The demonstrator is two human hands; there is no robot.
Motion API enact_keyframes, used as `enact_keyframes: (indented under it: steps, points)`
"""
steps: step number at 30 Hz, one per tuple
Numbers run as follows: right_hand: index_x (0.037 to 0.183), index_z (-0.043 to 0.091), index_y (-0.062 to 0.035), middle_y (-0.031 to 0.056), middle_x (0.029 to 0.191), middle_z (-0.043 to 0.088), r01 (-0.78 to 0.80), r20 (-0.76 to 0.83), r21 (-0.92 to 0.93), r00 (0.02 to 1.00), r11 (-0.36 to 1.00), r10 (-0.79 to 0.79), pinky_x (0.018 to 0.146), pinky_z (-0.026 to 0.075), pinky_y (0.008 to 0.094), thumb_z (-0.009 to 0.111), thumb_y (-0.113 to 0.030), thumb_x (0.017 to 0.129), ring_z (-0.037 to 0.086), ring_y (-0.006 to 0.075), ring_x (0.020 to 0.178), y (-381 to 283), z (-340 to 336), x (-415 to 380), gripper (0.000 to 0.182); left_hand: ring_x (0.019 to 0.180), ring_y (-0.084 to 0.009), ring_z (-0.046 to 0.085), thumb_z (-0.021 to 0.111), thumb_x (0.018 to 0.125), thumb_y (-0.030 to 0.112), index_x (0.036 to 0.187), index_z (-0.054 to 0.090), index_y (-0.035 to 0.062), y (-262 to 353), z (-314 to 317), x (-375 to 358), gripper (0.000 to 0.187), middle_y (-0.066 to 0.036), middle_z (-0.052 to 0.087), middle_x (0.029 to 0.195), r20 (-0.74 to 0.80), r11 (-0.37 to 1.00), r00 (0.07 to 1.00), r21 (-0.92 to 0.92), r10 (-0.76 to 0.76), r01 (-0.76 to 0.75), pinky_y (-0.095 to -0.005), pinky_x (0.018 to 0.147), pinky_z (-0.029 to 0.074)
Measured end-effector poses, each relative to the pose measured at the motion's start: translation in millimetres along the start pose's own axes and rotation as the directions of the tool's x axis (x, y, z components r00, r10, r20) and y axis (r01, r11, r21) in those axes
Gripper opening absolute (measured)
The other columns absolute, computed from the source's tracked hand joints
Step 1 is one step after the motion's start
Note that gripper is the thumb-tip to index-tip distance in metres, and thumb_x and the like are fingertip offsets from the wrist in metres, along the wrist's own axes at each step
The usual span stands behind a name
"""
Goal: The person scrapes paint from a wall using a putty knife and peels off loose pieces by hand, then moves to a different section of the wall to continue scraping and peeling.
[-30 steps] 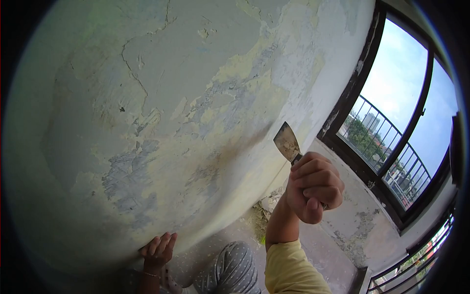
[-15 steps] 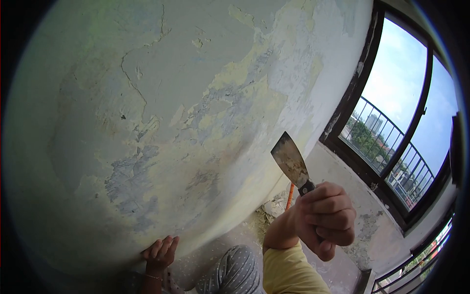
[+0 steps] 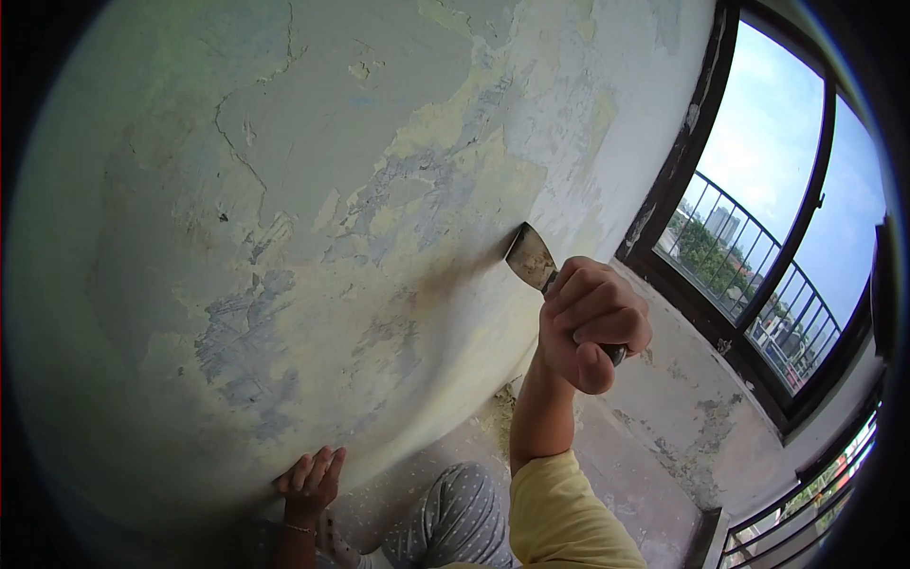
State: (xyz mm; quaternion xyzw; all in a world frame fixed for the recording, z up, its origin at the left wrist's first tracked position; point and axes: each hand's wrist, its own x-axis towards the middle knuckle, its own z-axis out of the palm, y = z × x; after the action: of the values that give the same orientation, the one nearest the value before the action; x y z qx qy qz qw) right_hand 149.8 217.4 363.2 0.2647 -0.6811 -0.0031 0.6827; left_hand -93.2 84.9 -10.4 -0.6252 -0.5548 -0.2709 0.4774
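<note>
In the head view my right hand point(image 3: 597, 322) is wrapped round the dark handle of a putty knife point(image 3: 533, 258). The blade points up and left, its edge right at the wall point(image 3: 379, 275), where a shadow meets it. Old paint there is cracked and flaked, with yellowish and grey patches bared. Low on the left, my left hand point(image 3: 311, 482) rests against the wall, fingers stretched out and holding nothing. A thin bracelet circles that wrist.
A dark-framed window point(image 3: 758, 190) with a railing outside fills the right side. Beneath it runs a low, stained wall point(image 3: 678, 398) with peeling patches. Speckled debris lies on the floor point(image 3: 417, 479) by my knee point(image 3: 450, 517) in dotted grey trousers.
My right hand has moved up and left with the putty knife, bringing its blade to the wall. The view has shifted slightly; my left hand stays at the wall.
</note>
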Motion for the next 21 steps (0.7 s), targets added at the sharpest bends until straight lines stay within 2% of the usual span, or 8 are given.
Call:
enact_keyframes:
  steps: [5,9,12,14,15,16,18,21]
  points:
    - [0.057,0.039,-0.0054,0.0056,0.046,0.04,-0.082,-0.049,-0.037,0.996,0.996,0.08,0.034,0.036,0.0289,0.06,-0.014,0.068,0.038,0.0165,0.035,-15.4,-14.4,6.8,0.024,0.133,-0.0209,0.034,0.05,0.091,0.022,0.127,0.064,0.0315,-0.9,-5.8,5.5,0.039,0.005,0.052,0.136,0.009,1.0,1.0,-0.022,-0.017,0.018,-0.0405,0.1,0.032]
    - [0.057,0.039,-0.0057,0.0033,0.045,0.042,0.211,0.102,0.016,0.972,0.977,-0.211,0.035,0.042,0.028,0.061,-0.007,0.067,0.04,0.0165,0.033,-68.7,-3.0,12.9,0.024,0.134,-0.0211,0.033,0.051,0.091,0.021,0.126,0.064,0.0301,-2.0,-2.5,4.8,0.039,0.005,0.052,0.135,-0.01,0.999,1.0,-0.032,-0.007,0.006,-0.04,0.1,0.031]
    - [0.056,0.038,-0.0073,0.0022,0.045,0.041,0.292,0.202,0.014,0.936,0.956,-0.289,0.038,0.045,0.0299,0.059,-0.003,0.063,0.045,0.0169,0.036,-78.7,6.3,0.5,0.022,0.134,-0.0187,0.034,0.055,0.092,0.022,0.122,0.066,0.0317,-0.7,-6.4,8.2,0.033,0.008,0.053,0.133,-0.008,0.999,1.0,-0.025,-0.023,0.023,-0.0372,0.099,0.031]
    - [0.055,0.036,-0.0085,0.003,0.048,0.042,0.2,0.2,-0.071,0.963,0.977,-0.183,0.043,0.048,0.0319,0.057,-0.001,0.058,0.05,0.0191,0.042,-59.6,12.9,-13.1,0.022,0.133,-0.0162,0.035,0.059,0.093,0.024,0.118,0.068,0.0338,-0.6,-4.6,9.5,0.029,0.011,0.054,0.13,-0.025,0.998,0.998,-0.028,-0.05,0.049,-0.0344,0.099,0.03]
    - [0.056,0.033,-0.0089,0.003,0.053,0.041,0.011,0.188,-0.285,0.981,0.958,0.045,0.045,0.044,0.0334,0.055,-0.001,0.054,0.047,0.0219,0.046,-43.7,13.5,-22.3,0.024,0.133,-0.0162,0.035,0.06,0.093,0.025,0.118,0.068,0.0341,-0.8,-3.7,7.5,0.027,0.011,0.054,0.131,-0.018,0.999,0.999,-0.018,-0.043,0.043,-0.0344,0.099,0.03]
    - [0.058,0.031,-0.0083,0.0036,0.056,0.036,-0.002,0.272,-0.27,0.959,0.963,0.079,0.044,0.036,0.0329,0.054,-0.002,0.048,0.04,0.0229,0.045,-4.6,4.5,-28.8,0.026,0.133,-0.0162,0.035,0.06,0.093,0.027,0.117,0.068,0.0344,0.4,-3.9,6.5,0.026,0.012,0.054,0.131,-0.009,0.999,0.999,-0.012,-0.036,0.036,-0.0344,0.099,0.03]
    - [0.058,0.031,-0.0071,0.0048,0.056,0.03,0.11,0.441,-0.519,0.884,0.848,0.155,0.044,0.032,0.0319,0.051,-0.005,0.041,0.033,0.0215,0.045,36.1,-13.8,-47.2,0.027,0.134,-0.0162,0.035,0.061,0.093,0.028,0.117,0.068,0.0344,2.9,-6.0,6.5,0.026,0.012,0.055,0.13,-0.001,0.999,0.999,-0.023,-0.034,0.034,-0.0345,0.099,0.031]
    - [0.057,0.032,-0.0068,0.0042,0.055,0.029,0.059,0.343,-0.362,0.936,0.93,0.074,0.044,0.032,0.0313,0.052,-0.005,0.045,0.035,0.0206,0.046,10.1,-27.4,-50.3,0.024,0.134,-0.0163,0.035,0.064,0.092,0.029,0.115,0.068,0.0342,-2.2,-0.6,10.6,0.024,0.011,0.054,0.131,-0.047,0.999,0.998,0.005,-0.045,0.045,-0.0346,0.099,0.031]
